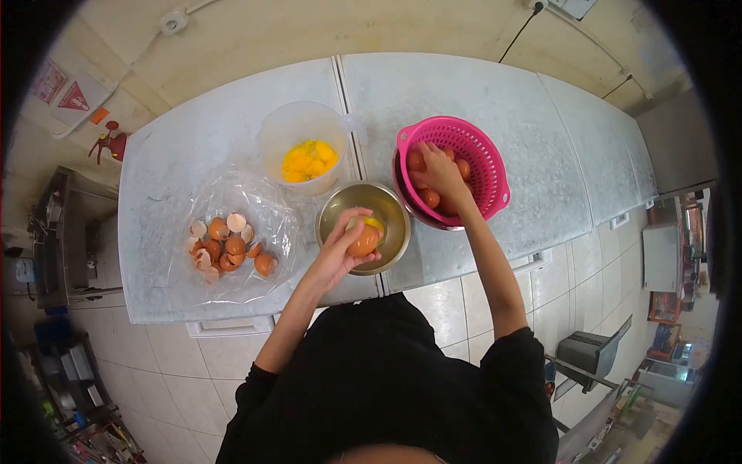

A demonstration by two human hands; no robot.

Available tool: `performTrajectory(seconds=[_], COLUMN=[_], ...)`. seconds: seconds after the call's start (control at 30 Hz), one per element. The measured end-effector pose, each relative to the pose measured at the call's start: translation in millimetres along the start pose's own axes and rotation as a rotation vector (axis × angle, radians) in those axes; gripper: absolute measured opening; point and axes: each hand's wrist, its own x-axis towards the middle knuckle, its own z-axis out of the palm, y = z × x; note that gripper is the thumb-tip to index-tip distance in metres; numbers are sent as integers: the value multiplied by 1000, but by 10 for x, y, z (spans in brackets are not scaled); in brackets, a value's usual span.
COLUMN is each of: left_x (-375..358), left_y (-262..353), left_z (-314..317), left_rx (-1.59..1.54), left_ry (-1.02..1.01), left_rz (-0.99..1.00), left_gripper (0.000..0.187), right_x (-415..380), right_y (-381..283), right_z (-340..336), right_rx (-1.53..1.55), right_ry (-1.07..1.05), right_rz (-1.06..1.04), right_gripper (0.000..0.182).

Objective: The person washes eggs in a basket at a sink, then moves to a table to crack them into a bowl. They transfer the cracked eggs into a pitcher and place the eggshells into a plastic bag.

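Over the steel bowl (pixel 330 219), my left hand (pixel 345 249) holds a brown egg (pixel 363 242) with a bit of yellow showing at its top. My right hand (pixel 439 170) reaches into the pink colander (pixel 487 162), among several brown eggs (pixel 463 168); its fingertips are partly hidden by the hand, and whether they grip an egg is unclear. Behind the steel bowl, a translucent pitcher (pixel 287 124) contains several yellow yolks (pixel 309 160). Cracked brown eggshells (pixel 234 245) lie on a clear plastic bag (pixel 267 213) at the left.
The metal-topped table (pixel 533 127) reaches along the wall, with its front edge close to my body. A red fire extinguisher (pixel 115 145) hangs at the far left. A grey bin (pixel 585 356) stands on the tiled floor at the right.
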Motion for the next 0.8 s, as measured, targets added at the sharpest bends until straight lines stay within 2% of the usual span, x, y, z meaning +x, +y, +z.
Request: performTrajectory(seconds=[0.07,0.13,0.2,0.27,0.33,0.4,0.43,0.47,0.5,0.53,0.6,0.67,0.73,0.77,0.8], left_x=[34,79,80,107,138,119,107,115,136,123,95,69,29,5,-21], left_y=[-5,-78,-84,-105,-131,-39,-6,-31,-66,-38,-14,41,125,172,234], left_z=[-38,-137,-164,-187,-232,-79,-25,-75,-174,-180,-113,-77,-131,-120,-89], left_rx=[-21,-125,-166,-215,-278,-246,-216,-215,-229,-244,-213,-180,188,188,373], left_ry=[-1,-17,24,69,66,112,152,151,106,63,106,142,25,27,20], left_rz=[-39,-79,-85,-83,-44,-14,14,15,33,48,63,74,150,149,185], left_gripper=[39,53,55,57,62,62,63,63,60,58,52,47,42,42,41], right_x=[59,-1,-84,-324,-573,-711,-743,-766,-766,-778,-811,-821,-779,-755,-722], right_y=[-10,-50,-246,-616,-1242,-1487,-1543,-1569,-1580,-1590,-1604,-1617,-1516,-1483,-1452], right_z=[59,-56,-260,-421,-636,-545,-480,-402,-367,-373,-385,-309,-271,-298,-352], right_rx=[77,192,302,782,1207,764,766,873,980,981,741,819,1301,1302,1358], right_ry=[93,102,114,331,315,288,291,344,396,395,411,396,187,186,54], right_rz=[-13,24,52,184,104,-111,-109,-13,80,77,-27,21,273,275,341], right_gripper=[52,53,54,48,41,37,37,38,39,39,41,42,44,44,45])
